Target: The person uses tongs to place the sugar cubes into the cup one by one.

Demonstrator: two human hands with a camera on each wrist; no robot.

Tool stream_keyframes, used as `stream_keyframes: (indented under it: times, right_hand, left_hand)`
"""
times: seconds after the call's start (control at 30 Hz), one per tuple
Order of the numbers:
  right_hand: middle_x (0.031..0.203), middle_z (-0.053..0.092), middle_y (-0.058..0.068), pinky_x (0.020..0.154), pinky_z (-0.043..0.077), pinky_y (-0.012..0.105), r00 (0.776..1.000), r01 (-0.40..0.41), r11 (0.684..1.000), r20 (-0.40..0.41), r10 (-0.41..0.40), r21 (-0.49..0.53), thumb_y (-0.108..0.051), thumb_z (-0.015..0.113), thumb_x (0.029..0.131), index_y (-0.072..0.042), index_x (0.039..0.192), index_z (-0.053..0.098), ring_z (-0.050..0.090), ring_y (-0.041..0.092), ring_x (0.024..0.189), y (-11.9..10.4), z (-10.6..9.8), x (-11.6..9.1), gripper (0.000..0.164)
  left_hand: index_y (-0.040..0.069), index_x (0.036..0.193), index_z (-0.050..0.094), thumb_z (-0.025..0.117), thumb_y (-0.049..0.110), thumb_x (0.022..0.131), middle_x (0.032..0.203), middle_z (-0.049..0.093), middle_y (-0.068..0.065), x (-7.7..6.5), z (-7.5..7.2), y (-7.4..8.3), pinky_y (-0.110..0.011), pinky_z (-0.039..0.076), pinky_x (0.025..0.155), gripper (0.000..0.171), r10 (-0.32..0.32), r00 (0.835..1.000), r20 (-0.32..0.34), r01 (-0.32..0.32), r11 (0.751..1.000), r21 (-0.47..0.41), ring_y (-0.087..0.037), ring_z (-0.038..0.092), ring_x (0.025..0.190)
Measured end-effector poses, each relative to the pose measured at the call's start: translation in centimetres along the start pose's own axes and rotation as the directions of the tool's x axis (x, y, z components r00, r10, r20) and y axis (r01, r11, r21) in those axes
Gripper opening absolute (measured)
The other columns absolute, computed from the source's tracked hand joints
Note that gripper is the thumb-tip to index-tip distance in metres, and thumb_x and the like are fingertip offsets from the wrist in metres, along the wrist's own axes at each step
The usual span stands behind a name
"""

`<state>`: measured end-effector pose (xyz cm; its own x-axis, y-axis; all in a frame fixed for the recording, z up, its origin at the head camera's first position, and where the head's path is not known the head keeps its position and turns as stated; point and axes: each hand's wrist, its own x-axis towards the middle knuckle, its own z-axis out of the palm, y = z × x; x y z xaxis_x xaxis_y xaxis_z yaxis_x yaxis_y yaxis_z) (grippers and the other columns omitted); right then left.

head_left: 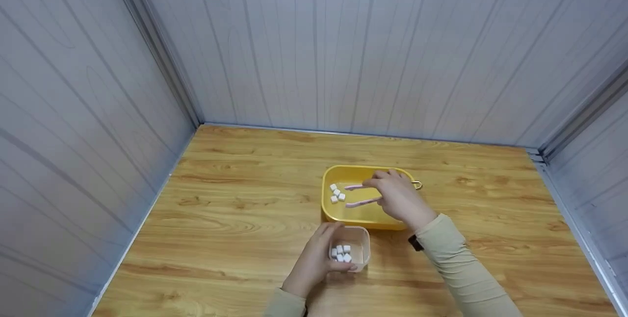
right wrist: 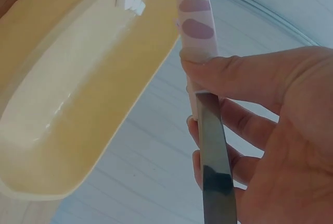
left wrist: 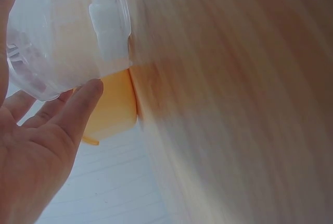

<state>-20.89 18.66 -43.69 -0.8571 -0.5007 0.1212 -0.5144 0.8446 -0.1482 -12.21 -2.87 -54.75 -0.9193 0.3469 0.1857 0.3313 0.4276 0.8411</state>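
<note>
My left hand [head_left: 310, 260] holds a small clear plastic container [head_left: 364, 243], with fingers along its far left side and the thumb along its near side. Several white cubes [head_left: 343, 253] lie inside. In the left wrist view the container [left wrist: 73, 31] appears close up, above the fingertips. My right hand [head_left: 400, 199] grips pink-tipped metal tongs [head_left: 363, 203], whose two arms are spread apart over a yellow tray [head_left: 326, 209]. Nothing is between the tips. Just left of them, several white cubes [head_left: 337, 193] sit in the tray. The right wrist view shows the thumb pressing the tongs [right wrist: 213, 151].
The tray stands directly behind the container on a wood-grain table [head_left: 235, 219]. A gold-coloured loop [head_left: 417, 185] shows past the right hand. Pale panel walls [head_left: 324, 52] enclose the table at the back and both sides.
</note>
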Motion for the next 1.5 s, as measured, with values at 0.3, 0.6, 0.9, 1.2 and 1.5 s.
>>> stream_keyframes:
  times: [0.3, 0.6, 0.9, 1.2, 1.5]
  right_hand:
    - [0.107, 0.061, 0.004, 0.089, 0.043, 0.051, 0.999, -0.034, 0.999, 0.036, 0.033, 0.029, 0.002, 0.077, 0.076, -0.014, 0.112, 0.071, 0.052, 0.031, 0.103, 0.0, 1.0, 1.3, 0.04]
    - [0.106, 0.063, 0.005, 0.093, 0.042, 0.053, 0.996, -0.07, 0.997, 0.06, 0.068, 0.038, 0.0, 0.077, 0.077, -0.012, 0.111, 0.071, 0.053, 0.031, 0.105, 0.3, 1.8, 1.9, 0.037]
    - [0.103, 0.065, 0.005, 0.088, 0.045, 0.052, 0.997, -0.06, 0.998, 0.055, 0.059, 0.0, 0.002, 0.077, 0.075, -0.011, 0.107, 0.072, 0.054, 0.031, 0.1, 0.7, 2.4, 2.7, 0.035]
    - [0.101, 0.065, 0.004, 0.086, 0.045, 0.052, 0.995, -0.071, 0.997, 0.075, 0.073, -0.021, 0.008, 0.071, 0.076, -0.012, 0.105, 0.073, 0.054, 0.031, 0.099, 0.9, 3.3, 3.4, 0.035]
    - [0.101, 0.065, 0.004, 0.084, 0.047, 0.05, 0.992, -0.079, 0.995, 0.093, 0.083, -0.054, 0.013, 0.064, 0.077, -0.012, 0.104, 0.073, 0.056, 0.031, 0.098, 0.6, 3.6, 3.7, 0.038]
  left_hand:
    - [0.016, 0.14, 0.046, 0.087, 0.038, 0.061, 0.129, 0.05, -0.003, 0.0, -0.1, 0.2, -0.038, 0.037, 0.106, 0.091, -0.017, 1.0, 0.001, 0.017, 1.0, -0.005, -0.023, 0.048, 0.12]
    - [0.017, 0.14, 0.046, 0.087, 0.037, 0.061, 0.13, 0.05, -0.003, 0.1, -0.1, 0.3, -0.039, 0.036, 0.106, 0.092, -0.033, 0.999, 0.007, 0.034, 0.999, -0.004, -0.023, 0.048, 0.121]
    - [0.017, 0.14, 0.046, 0.087, 0.038, 0.061, 0.128, 0.05, -0.004, 0.1, -0.1, 0.1, -0.04, 0.038, 0.105, 0.091, -0.014, 1.0, 0.0, 0.014, 1.0, 0.013, -0.022, 0.048, 0.119]
    - [0.015, 0.14, 0.045, 0.086, 0.039, 0.061, 0.128, 0.051, -0.005, 0.0, -0.2, 0.1, -0.041, 0.038, 0.104, 0.092, -0.019, 1.0, 0.006, 0.019, 1.0, 0.006, -0.023, 0.049, 0.119]
    - [0.017, 0.14, 0.045, 0.087, 0.038, 0.06, 0.129, 0.05, -0.003, 0.1, -0.1, 0.2, -0.039, 0.037, 0.106, 0.093, -0.04, 0.999, 0.009, 0.04, 0.999, 0.013, -0.019, 0.048, 0.119]
